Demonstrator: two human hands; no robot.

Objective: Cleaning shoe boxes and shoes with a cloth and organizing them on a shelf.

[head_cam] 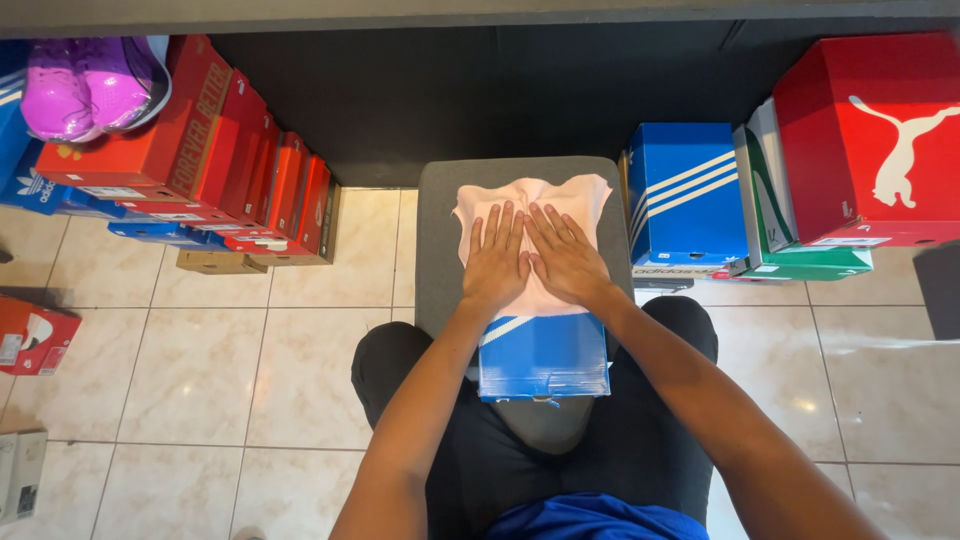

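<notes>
1. Both hands lie flat, fingers spread, gripping nothing: left hand and right hand press side by side, thumbs touching, on a pale pink cloth.
2. Blue shoebox: rigid cardboard, glossy, with a white stripe at its top edge. It sits nearest the person, between the knees, on the near end of the grey stool. The cloth's near edge lies over the box's far part.
3. Pink cloth: soft, thin fabric with rumpled far corners, spread on the stool beyond the blue shoebox. Risk, as a judgement: the cloth straddles a step between box and seat, so uneven pressure could wrinkle it or drag it off.
4. Grey stool: padded, matte, rounded corners, narrow. Risk: the shoebox overhangs the near end and could tip toward the lap if pushed.
5. Floor: shiny cream tiles either side of the stool; a dropped cloth would slide.
6. Right of the stool: stacked boxes, blue striped box, green-and-white box, large red box.
7. Left of the stool: a row of red boxes; farther left, purple shoes on top of the stack.
</notes>
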